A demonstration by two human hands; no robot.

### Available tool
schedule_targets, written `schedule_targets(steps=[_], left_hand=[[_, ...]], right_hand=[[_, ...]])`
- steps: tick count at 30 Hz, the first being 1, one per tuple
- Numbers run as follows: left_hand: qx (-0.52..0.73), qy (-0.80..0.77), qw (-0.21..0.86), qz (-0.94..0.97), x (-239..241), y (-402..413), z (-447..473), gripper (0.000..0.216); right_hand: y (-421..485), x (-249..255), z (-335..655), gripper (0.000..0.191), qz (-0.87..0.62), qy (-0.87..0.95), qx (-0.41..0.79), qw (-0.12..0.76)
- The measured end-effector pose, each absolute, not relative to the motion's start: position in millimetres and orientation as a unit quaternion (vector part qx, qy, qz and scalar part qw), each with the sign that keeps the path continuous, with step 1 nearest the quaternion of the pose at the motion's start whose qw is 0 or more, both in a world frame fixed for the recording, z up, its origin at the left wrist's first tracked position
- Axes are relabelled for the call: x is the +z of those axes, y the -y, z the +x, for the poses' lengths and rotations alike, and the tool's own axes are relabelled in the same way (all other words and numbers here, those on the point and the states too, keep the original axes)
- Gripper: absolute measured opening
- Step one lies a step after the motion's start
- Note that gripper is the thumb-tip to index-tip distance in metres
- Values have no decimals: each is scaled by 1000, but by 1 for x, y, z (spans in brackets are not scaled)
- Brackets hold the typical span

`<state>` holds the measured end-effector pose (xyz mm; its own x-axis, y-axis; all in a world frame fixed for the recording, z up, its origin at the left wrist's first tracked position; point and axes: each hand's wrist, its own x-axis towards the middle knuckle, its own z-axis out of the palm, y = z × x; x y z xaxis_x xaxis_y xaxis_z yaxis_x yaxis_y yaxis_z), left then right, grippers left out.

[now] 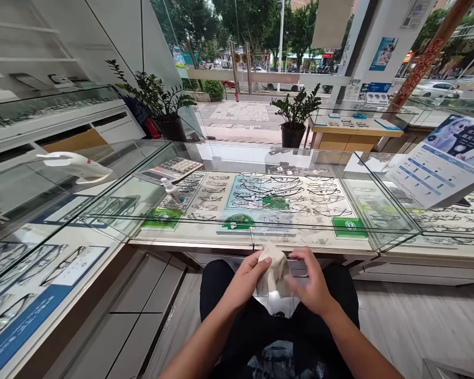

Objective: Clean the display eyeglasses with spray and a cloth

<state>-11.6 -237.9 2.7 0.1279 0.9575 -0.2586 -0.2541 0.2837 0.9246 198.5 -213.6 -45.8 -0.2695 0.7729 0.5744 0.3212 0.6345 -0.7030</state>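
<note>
My left hand [247, 279] is closed on a crumpled beige cloth [274, 268], its thumb pressed on top, in front of the counter edge and above my lap. Whether something is wrapped inside the cloth cannot be seen. At the cloth's right side is my right hand [310, 281], its index finger and thumb bent and spread apart, the thumb blurred by motion. Behind both hands stands a glass display case [253, 242] with rows of eyeglasses [268, 185] inside. On its glass top, to the left, is a small white bottle [173, 190].
A printed sheet or booklet [171, 169] lies on the glass near the bottle. A white handheld device [77, 166] rests on the left case. A desk calendar [442, 163] stands at the right. Potted plants [294, 131] stand beyond the counter. My knees are close under its edge.
</note>
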Motion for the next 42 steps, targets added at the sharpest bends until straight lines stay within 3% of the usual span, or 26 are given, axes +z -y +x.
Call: schedule_targets(steps=[3,7,11,17,21,23,26,33,39,42], left_hand=[[480,-454,677,325,8,245,-7,63],[493,-434,704,270,13,254,-4,58],[504,-431,677,320,9,255,-13,51],[561,-480,548,394,6,257,-38,27],[588,-477,476,447,9,261,-53,65],[570,-443,528,447,7,265,-61,60],[561,-435,570,413,2,274,-73,58],[611,-477,542,324,-8,298,-97,70],[634,-496,521,284,12,303,-120,62],[642,-515,498,274,17,300,-132,62]], right_hand=[[224,-43,188,65,-298,833,120,450],[224,-46,175,54,-261,844,47,466],[219,-38,171,52,-259,818,146,493],[212,1,160,27,-306,739,396,452],[195,32,138,38,-327,672,561,356],[182,46,124,42,-328,655,610,303],[161,62,99,43,-311,658,634,263],[120,61,42,48,-275,665,675,161],[118,49,49,40,-278,701,632,176],[125,42,88,40,-310,714,576,249]])
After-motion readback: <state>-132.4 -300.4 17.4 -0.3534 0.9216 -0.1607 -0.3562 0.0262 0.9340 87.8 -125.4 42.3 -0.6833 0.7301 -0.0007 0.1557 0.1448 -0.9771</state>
